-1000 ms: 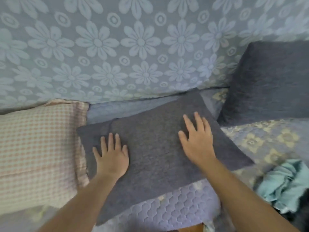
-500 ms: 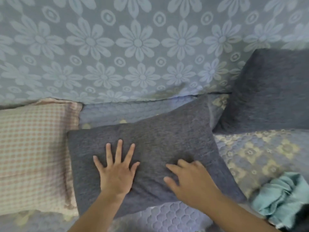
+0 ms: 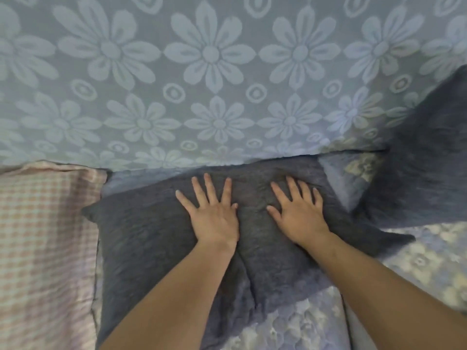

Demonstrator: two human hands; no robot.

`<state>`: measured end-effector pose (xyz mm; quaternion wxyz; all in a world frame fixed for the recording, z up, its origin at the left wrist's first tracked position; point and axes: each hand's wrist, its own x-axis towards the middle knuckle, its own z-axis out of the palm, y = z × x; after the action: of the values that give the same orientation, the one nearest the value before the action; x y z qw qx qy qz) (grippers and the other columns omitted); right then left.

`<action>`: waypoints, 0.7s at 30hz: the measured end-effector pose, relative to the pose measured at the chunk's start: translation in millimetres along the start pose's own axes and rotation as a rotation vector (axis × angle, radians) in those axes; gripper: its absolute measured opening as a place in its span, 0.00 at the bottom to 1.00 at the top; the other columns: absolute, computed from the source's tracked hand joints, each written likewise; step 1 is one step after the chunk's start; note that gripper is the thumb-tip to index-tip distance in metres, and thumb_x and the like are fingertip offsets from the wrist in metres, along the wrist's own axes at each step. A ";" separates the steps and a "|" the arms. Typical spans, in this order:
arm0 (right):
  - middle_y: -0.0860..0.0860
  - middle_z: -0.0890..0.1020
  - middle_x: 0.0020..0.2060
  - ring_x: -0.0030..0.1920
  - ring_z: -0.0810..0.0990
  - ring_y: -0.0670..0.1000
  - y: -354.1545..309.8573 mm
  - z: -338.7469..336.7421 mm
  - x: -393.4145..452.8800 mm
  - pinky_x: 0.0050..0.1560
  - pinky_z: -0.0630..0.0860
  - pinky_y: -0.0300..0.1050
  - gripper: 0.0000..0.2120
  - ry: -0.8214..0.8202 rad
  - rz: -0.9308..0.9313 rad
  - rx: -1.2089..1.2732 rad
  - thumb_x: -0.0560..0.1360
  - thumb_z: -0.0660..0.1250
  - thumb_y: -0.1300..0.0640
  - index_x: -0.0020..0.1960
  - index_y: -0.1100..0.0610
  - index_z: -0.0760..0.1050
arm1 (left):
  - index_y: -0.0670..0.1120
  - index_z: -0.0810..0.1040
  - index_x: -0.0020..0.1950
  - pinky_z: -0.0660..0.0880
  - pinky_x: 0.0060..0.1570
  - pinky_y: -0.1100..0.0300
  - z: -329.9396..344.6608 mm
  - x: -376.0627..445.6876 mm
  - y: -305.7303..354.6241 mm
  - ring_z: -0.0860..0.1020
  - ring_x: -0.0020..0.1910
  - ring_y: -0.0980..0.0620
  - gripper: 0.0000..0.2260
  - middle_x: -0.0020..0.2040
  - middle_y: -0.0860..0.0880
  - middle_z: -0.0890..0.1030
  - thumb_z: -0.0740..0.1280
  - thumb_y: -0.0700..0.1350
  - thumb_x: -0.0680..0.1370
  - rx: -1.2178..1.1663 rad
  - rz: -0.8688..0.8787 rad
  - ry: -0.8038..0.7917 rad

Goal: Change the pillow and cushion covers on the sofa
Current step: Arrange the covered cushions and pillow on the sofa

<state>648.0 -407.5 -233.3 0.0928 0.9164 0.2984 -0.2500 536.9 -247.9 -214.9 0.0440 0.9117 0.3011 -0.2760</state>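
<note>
Both hands are pressing flat on the grey pillow [image 3: 151, 238], which is lying on the sofa seat [image 3: 316, 322] with its far edge touching the floral backrest cover [image 3: 209, 79]. The left hand [image 3: 214, 218] is resting palm down near the pillow's middle, fingers spread wide and gripping nothing; the right hand [image 3: 300, 218] is lying just beside it, equally splayed and empty. A checked pillow [image 3: 43, 248] is sitting at the left, touching the grey one, and a second grey cushion [image 3: 424, 173] is leaning at the right.

The step in hand appears to be smoothing and seating the freshly covered pillow. To do it well:

- Keep the palms flat — pressure spread evenly is flattening the filling without creasing the cover.
- Stroke outward from the centre fold toward the corners — the crease running between the wrists needs working out.
- Push the far edge squarely against the backrest.
</note>
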 end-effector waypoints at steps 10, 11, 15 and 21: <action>0.49 0.80 0.61 0.59 0.78 0.54 -7.8 4.9 -220.5 0.65 0.71 0.56 0.26 -0.037 0.011 0.043 0.76 0.55 0.37 0.66 0.47 0.76 | 0.60 0.61 0.80 0.52 0.75 0.37 71.3 -195.2 -67.4 0.55 0.81 0.44 0.28 0.81 0.49 0.63 0.55 0.66 0.81 -0.107 0.469 0.112; 0.50 0.79 0.61 0.60 0.78 0.55 -7.6 -12.8 -207.0 0.63 0.73 0.57 0.25 -0.023 0.013 0.038 0.76 0.54 0.38 0.67 0.48 0.75 | 0.59 0.63 0.79 0.52 0.75 0.37 62.7 -191.0 -64.7 0.59 0.80 0.43 0.27 0.80 0.49 0.65 0.56 0.66 0.81 -0.110 0.451 0.144; 0.57 0.74 0.60 0.61 0.74 0.61 -54.0 -104.2 -146.0 0.58 0.75 0.56 0.16 -0.019 0.031 0.216 0.81 0.57 0.48 0.62 0.55 0.73 | 0.55 0.79 0.61 0.70 0.59 0.42 39.8 -183.9 -66.7 0.77 0.57 0.43 0.17 0.56 0.48 0.80 0.72 0.59 0.75 -0.173 0.398 0.246; 0.49 0.39 0.81 0.80 0.38 0.59 -104.7 -72.6 -162.1 0.73 0.47 0.75 0.31 -0.220 -0.081 0.138 0.82 0.46 0.35 0.80 0.41 0.41 | 0.51 0.76 0.41 0.73 0.36 0.55 25.2 -201.4 -84.8 0.75 0.34 0.51 0.11 0.35 0.54 0.75 0.76 0.52 0.73 -0.257 0.528 0.349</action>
<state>502.2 -381.2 -90.0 0.0516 0.8749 0.3052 -0.3724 342.0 -290.7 -122.3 0.1765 0.9787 0.0899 -0.0546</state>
